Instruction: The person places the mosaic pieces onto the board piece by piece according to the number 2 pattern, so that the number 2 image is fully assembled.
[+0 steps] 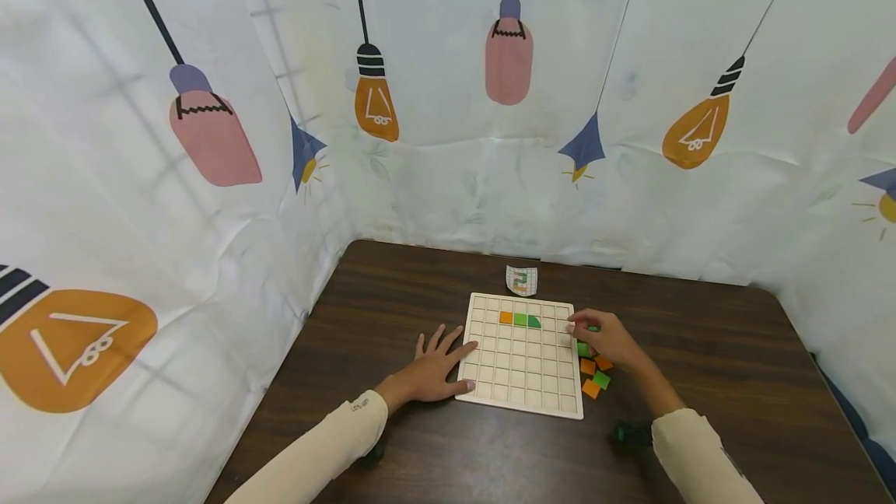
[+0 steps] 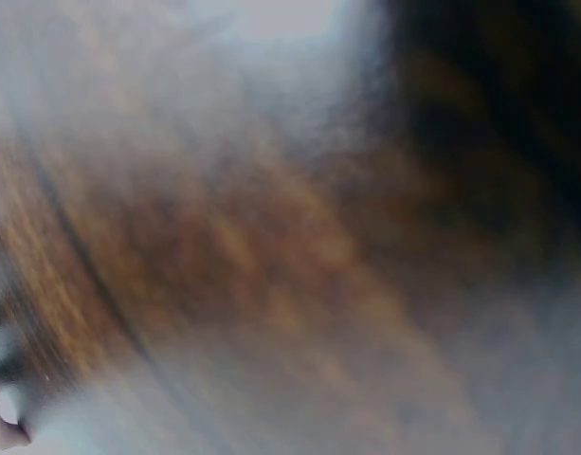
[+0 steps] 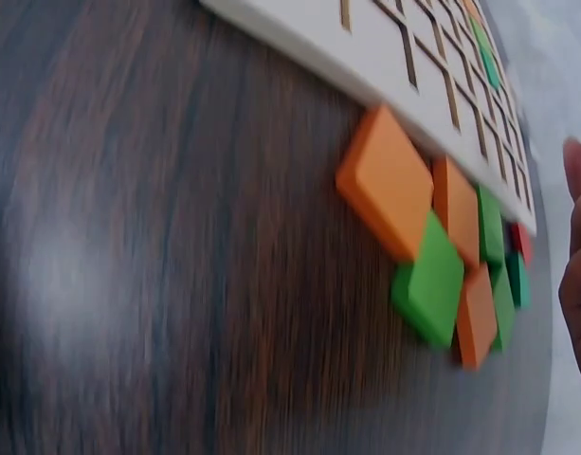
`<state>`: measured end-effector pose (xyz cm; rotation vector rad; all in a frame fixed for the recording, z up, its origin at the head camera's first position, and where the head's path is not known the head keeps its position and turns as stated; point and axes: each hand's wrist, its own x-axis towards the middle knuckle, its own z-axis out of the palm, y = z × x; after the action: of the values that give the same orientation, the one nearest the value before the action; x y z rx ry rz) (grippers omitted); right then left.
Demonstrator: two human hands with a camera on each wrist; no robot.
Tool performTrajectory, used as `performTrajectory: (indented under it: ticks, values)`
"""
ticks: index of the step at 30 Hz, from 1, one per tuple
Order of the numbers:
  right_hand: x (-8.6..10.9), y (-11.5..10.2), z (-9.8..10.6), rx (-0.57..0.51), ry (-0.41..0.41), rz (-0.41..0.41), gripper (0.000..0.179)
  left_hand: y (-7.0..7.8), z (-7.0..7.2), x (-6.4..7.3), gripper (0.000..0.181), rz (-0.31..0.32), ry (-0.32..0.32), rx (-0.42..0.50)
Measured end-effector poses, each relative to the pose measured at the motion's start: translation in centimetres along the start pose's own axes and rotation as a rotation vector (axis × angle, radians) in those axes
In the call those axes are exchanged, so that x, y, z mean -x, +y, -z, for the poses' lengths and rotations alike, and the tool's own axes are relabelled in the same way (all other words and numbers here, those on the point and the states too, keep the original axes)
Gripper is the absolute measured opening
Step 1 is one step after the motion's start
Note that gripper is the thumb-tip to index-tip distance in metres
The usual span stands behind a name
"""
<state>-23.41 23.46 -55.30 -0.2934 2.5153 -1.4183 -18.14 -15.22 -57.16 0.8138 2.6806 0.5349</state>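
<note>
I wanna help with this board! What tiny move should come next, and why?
Maybe the right hand could add one of the loose tiles to the board: they lie close, just three tiles sit there, and the card shows a taller shape.

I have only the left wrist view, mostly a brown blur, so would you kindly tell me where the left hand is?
Observer: The left hand lies at the board's left edge, with its index finger and thumb reaching onto it.
Operator: Thank you; which pieces are set in that board?
Observer: Three in one row: an orange square, a green square and a dark green piece with one rounded corner.
Operator: And what is at its opposite edge?
Observer: The right hand, near loose pieces; whether it holds one, I cannot tell.
</note>
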Motion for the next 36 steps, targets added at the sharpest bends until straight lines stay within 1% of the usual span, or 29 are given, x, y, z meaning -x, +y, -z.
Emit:
performTrajectory:
  ticks: [4, 8, 11, 13, 16, 20, 23, 28, 31, 36]
  values:
    - [0.8, 0.8, 1.2, -0.02, 0.014, -0.022, 0.038, 0.0, -0.1, 0.0, 0.076, 0.0, 0.0, -0.003]
    - [1.7, 1.7, 2.3, -0.015, 0.029, 0.005, 0.042, -0.1, -0.1, 0.0, 0.075, 0.002, -0.002, -0.005]
    - [2.3, 2.5, 3.0, 0.005, 0.045, 0.046, 0.04, -0.1, -0.1, 0.0, 0.075, 0.0, 0.0, -0.006]
    - [2.7, 3.1, 3.4, 0.018, 0.055, 0.057, 0.037, -0.1, -0.1, 0.0, 0.075, 0.0, 0.002, -0.006]
    - [3.1, 3.9, 3.9, 0.037, 0.051, 0.043, 0.033, -0.1, -0.1, 0.0, 0.076, 0.003, 0.001, -0.008]
    - [3.5, 4.5, 4.1, 0.054, 0.039, -0.018, 0.031, 0.0, 0.0, 0.0, 0.075, 0.006, 0.002, -0.007]
    - [3.5, 4.9, 4.1, 0.075, 0.029, -0.041, 0.032, 0.0, 0.1, 0.0, 0.075, 0.002, 0.005, -0.002]
    - [3.4, 5.5, 4.1, 0.09, 0.02, -0.013, 0.031, 0.1, 0.1, 0.0, 0.075, 0.0, 0.002, -0.005]
    - [3.3, 5.5, 4.0, 0.094, 0.017, -0.01, 0.033, 0.1, 0.1, 0.0, 0.076, 0.002, 0.002, -0.006]
    - [3.1, 5.4, 4.1, 0.146, -0.03, 0.014, 0.04, 0.2, 0.2, 0.0, 0.076, 0.001, 0.002, -0.005]
